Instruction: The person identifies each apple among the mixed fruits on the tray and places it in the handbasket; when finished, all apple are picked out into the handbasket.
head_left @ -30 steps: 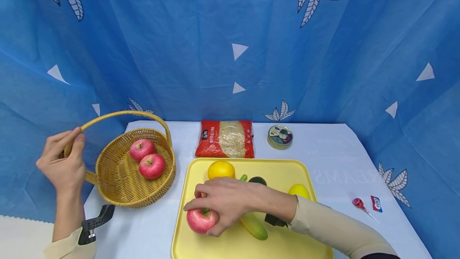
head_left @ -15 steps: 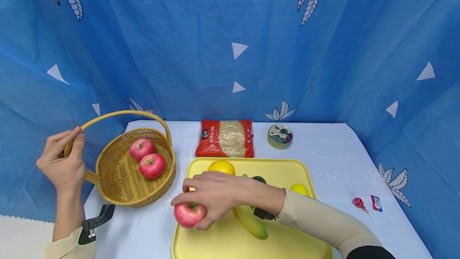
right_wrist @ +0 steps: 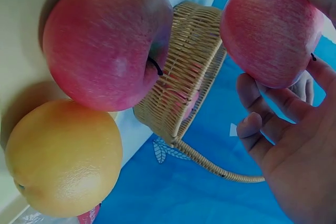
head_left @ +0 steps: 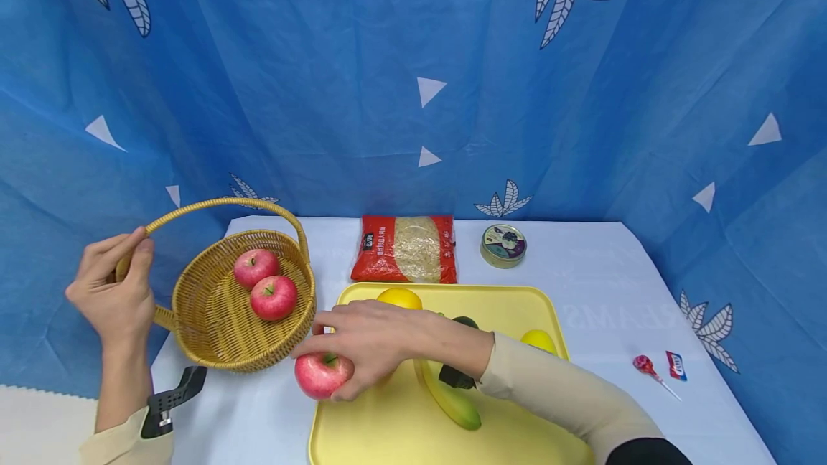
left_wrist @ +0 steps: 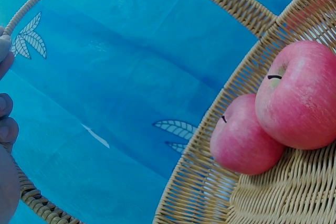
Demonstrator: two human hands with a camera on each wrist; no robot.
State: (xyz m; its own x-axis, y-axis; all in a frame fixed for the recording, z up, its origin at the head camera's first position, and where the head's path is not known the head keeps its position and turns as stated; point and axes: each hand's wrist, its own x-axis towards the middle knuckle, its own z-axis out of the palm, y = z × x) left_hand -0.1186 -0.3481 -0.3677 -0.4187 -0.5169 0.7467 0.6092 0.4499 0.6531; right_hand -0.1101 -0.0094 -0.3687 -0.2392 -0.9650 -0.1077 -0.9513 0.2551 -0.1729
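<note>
My left hand point(head_left: 115, 296) grips the arched handle point(head_left: 222, 204) of a woven wicker basket point(head_left: 240, 363), tilting it toward the viewer. Inside lie two red apples point(head_left: 273, 298), side by side and touching. Another red apple point(head_left: 321, 377) is held between the thumb and fingers of my right hand point(head_left: 368, 339), over the left edge of the yellow tray point(head_left: 381, 443) and just right of the basket. On the tray, the right wrist view shows one more apple point(right_wrist: 105, 43) against an orange point(right_wrist: 65, 158); my right hand hides that apple from the head view.
A banana point(head_left: 455, 400), a dark green fruit point(head_left: 465, 321) partly covered by my arm, and a yellow fruit point(head_left: 538, 340) lie on the tray. Behind it are a red food bag point(head_left: 405, 250) and a round tin point(head_left: 503, 246). A lollipop point(head_left: 648, 367) and small packet point(head_left: 676, 365) lie right.
My right hand has carried the apple left and slightly up in the head view, from over the tray to its left edge. The left hand and basket have stayed put.
</note>
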